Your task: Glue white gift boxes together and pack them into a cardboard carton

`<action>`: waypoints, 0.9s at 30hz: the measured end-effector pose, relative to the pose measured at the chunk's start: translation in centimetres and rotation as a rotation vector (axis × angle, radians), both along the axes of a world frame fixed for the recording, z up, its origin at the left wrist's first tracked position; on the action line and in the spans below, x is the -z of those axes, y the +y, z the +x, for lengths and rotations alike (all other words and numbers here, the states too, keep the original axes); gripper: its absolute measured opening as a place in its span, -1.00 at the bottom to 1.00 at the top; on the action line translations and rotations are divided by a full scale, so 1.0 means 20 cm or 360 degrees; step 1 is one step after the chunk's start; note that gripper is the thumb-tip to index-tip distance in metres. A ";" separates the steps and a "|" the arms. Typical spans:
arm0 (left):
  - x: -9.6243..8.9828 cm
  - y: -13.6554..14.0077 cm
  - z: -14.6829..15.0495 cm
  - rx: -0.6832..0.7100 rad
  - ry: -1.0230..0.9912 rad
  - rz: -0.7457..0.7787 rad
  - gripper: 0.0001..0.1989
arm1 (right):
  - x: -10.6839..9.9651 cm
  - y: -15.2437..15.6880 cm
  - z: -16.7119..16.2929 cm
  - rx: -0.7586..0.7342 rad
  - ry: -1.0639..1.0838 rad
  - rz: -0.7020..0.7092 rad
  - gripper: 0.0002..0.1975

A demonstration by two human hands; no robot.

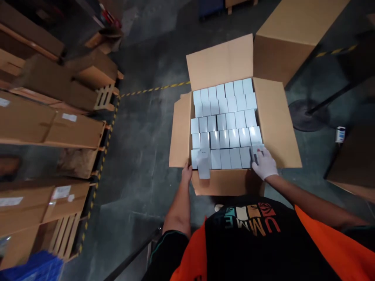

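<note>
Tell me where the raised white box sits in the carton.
In the head view, the raised white box stands at the open carton's near-left corner, beside the left hand.

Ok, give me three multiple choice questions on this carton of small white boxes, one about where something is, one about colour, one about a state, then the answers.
1. Where is the raised white box?
A. near left corner of the carton
B. far right corner
C. on the floor

2. What colour is the glove on the right hand?
A. blue
B. white
C. black

3. How are the flaps of the open carton?
A. taped shut
B. folded inward
C. folded outward

Answers: 1 A, it sticks up above its row by the left hand. 2 B, the glove is white while the left hand is bare. 3 C, the flaps spread outward and the white boxes show.
</note>
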State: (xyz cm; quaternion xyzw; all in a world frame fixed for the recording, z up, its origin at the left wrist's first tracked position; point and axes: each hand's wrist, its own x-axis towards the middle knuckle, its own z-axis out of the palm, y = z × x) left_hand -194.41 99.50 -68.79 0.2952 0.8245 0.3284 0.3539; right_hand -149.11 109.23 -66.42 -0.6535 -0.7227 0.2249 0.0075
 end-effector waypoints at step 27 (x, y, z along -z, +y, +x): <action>0.06 0.15 0.53 0.0633 0.0701 -0.0503 0.01 | 0.28 0.00 -0.14 -0.0449 0.0042 -0.0176 -0.19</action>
